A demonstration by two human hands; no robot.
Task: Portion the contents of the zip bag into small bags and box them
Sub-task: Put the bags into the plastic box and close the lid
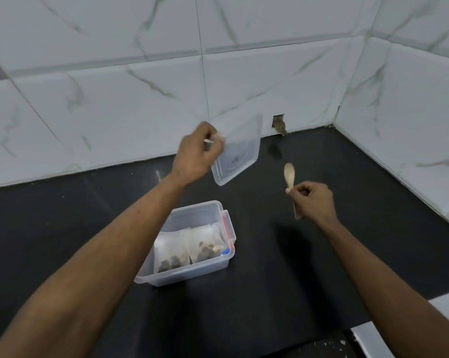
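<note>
A clear plastic box (224, 263) stands on the black counter below my hands. Two small clear bags (189, 248) with dark pieces lie side by side in it. The box has red and blue clips on its right side. My left hand (196, 153) is raised above the box, gripping the clear box lid (240, 148) by its left edge; the lid hangs tilted in the air. To the right, my right hand (313, 201) holds a small wooden spoon (289, 175) with its bowl pointing up. No zip bag is in view.
The black counter (308, 267) runs back to white marble-look tiled walls (114, 99) at the rear and right. A small hole (279, 124) opens in the rear tiles near the corner. A white edge (448, 308) borders the counter at lower right.
</note>
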